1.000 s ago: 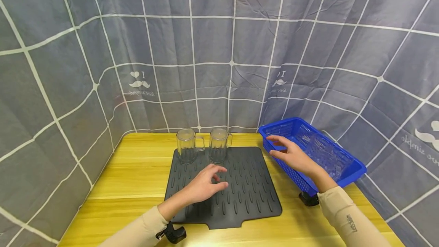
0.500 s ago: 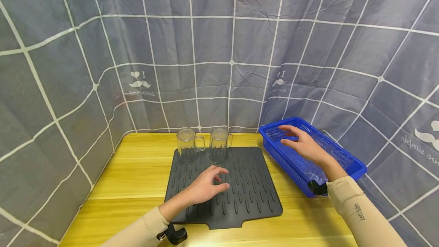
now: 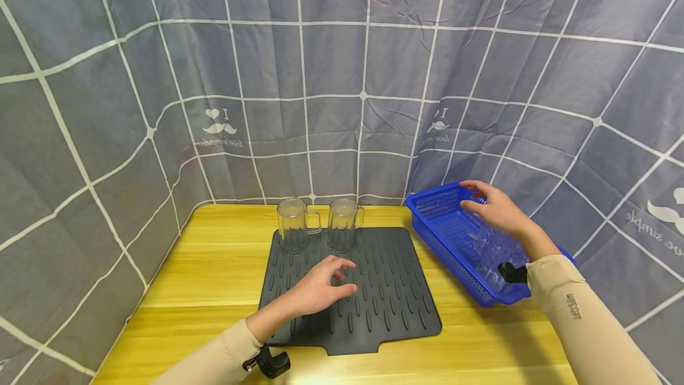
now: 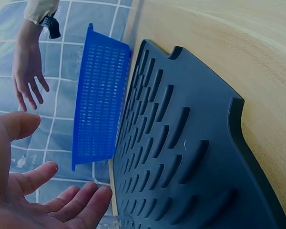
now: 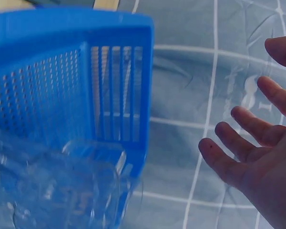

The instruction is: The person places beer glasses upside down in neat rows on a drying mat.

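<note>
My right hand point(image 3: 497, 210), fingers spread and relaxed, hovers over the far right side of the blue plastic basket point(image 3: 443, 245) and holds nothing. Clear glass mugs point(image 5: 62, 186) lie in that basket, partly hidden by my right hand and wrist in the head view. My left hand point(image 3: 323, 284) hangs loosely over the black ridged mat point(image 3: 385, 290), its fingers relaxed and nothing between them. Two clear glass mugs stand at the mat's back left: one mug point(image 3: 293, 227) on the left, the other mug point(image 3: 342, 227) just beside it, both with handles pointing right.
The mat lies on a yellow wood-grain table point(image 3: 203, 266). A grey curtain point(image 3: 331, 76) with white grid lines encloses the table at the back and both sides. The basket stands to the right of the mat, with a strip of table between them.
My right hand has moved right, from the basket's left rim across to its far right side. My left hand and the two standing mugs have stayed in place.
</note>
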Available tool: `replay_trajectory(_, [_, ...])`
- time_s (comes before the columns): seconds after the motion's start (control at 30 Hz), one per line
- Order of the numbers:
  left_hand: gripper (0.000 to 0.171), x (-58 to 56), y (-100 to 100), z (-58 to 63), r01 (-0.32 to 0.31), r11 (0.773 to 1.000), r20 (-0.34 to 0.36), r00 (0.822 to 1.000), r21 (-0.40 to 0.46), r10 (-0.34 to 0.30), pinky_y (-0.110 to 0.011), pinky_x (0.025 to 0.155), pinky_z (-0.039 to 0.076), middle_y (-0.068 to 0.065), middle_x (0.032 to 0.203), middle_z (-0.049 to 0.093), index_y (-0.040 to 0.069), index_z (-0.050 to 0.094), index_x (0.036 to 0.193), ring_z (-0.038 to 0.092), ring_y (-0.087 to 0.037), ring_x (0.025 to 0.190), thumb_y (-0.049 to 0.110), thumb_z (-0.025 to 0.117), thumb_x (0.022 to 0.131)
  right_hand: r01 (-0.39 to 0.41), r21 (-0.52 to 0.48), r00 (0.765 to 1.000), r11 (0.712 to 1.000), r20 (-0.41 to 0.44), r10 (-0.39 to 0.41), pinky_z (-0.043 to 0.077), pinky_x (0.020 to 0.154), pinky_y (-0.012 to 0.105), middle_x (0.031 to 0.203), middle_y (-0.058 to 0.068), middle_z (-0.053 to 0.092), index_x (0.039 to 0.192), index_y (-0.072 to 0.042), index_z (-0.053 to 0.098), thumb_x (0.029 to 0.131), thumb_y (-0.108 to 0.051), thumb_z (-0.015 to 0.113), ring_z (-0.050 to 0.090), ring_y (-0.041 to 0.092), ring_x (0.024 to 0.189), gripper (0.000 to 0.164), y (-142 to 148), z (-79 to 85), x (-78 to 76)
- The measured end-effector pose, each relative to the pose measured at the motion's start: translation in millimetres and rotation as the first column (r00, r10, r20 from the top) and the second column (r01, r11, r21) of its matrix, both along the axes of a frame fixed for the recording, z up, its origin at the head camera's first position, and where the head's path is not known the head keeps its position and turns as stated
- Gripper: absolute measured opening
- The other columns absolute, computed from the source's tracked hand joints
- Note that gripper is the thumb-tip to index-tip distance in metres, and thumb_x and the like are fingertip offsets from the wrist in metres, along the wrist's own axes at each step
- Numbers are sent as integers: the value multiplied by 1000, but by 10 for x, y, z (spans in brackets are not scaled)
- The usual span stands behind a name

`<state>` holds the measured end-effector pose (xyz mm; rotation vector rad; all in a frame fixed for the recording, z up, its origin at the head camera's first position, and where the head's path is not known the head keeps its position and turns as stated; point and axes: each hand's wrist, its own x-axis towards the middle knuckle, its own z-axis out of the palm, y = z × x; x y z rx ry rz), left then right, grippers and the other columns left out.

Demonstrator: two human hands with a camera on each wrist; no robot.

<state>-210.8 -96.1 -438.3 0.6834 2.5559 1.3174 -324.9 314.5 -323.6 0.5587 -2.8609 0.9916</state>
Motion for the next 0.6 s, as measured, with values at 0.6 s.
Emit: replay_trajectory(0.6, [47, -22, -47, 0, -9, 1000, 6, 1000, -17, 9, -43, 84, 52, -4, 130, 53, 17, 56, 139, 60, -29, 116, 39, 65, 98, 89, 253, 996, 963, 1, -93, 35, 103, 69, 138, 43, 45, 140, 4, 49, 98, -26, 62, 43, 61, 126, 54, 472, -19, -362])
